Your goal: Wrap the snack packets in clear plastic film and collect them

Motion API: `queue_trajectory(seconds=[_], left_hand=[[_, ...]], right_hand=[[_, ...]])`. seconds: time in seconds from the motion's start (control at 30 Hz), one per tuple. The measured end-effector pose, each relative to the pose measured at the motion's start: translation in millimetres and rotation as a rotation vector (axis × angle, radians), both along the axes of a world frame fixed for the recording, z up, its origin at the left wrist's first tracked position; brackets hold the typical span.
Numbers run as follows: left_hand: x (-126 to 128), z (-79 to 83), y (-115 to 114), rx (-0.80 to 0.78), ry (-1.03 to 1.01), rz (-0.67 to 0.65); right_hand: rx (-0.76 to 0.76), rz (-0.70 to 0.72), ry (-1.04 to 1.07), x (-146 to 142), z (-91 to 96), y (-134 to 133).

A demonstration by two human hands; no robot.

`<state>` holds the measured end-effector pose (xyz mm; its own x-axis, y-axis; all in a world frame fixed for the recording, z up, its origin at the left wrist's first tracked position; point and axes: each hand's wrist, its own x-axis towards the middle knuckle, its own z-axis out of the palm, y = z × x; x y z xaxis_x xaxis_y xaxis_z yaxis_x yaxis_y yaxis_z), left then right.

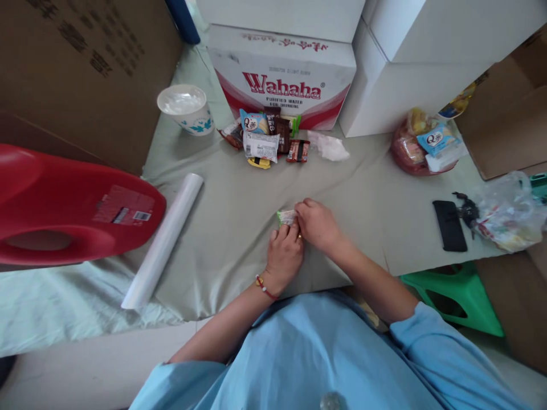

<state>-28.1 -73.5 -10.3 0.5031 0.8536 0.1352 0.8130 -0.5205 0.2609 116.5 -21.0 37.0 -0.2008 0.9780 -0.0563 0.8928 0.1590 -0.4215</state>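
A small white-and-green snack packet [285, 217] lies at the middle of the cloth-covered table [231, 228], partly hidden by my fingers. My left hand [284, 254], with a red bracelet at its wrist, has its bent fingers on the packet's near edge. Pinched at the packet's right end are the fingers of my right hand [318, 224]. Both hands are close together and touch or nearly touch. Farther back sits a pile of wrapped snacks [261, 145] in blue, white, brown, red and yellow wrappers, with a crumpled white plastic piece [330, 146] to its right.
White Wahaha boxes [284, 80] stand behind the snacks. On the left are a paper cup [186, 108], a white roll [164, 239] and a red jug [81, 210]. A bowl of snacks [412, 151], a black phone [449, 226], keys and a plastic bag [508, 213] lie right.
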Motion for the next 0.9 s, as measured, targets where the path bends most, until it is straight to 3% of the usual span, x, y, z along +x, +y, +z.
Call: queue_trajectory(seconds=[0.2,0.37,0.53,0.73,0.9], left_hand=[[-30.6,-4.8,5.0,-0.12,-0.494,-0.067],[-57.5,-4.7,3.5,-0.193,-0.885,0.287],[-63.3,-3.7,7.2,-0.217,-0.935,0.438],[-64.5,-3.5,9.9,-0.195,-0.916,0.469],[-58.8,-9.3,13.0,-0.27,-0.879,0.379]], right_hand=[[0.029,0.106,-0.055,-11.0,-16.1,-16.9],[0.148,0.114,-0.161,-19.0,-29.9,-53.6],[0.165,0.097,-0.214,-22.1,-37.5,-50.9],[0.263,0.214,-0.191,-5.3,-37.0,-34.9],[0.282,0.233,-0.153,-5.5,-38.5,-32.5]])
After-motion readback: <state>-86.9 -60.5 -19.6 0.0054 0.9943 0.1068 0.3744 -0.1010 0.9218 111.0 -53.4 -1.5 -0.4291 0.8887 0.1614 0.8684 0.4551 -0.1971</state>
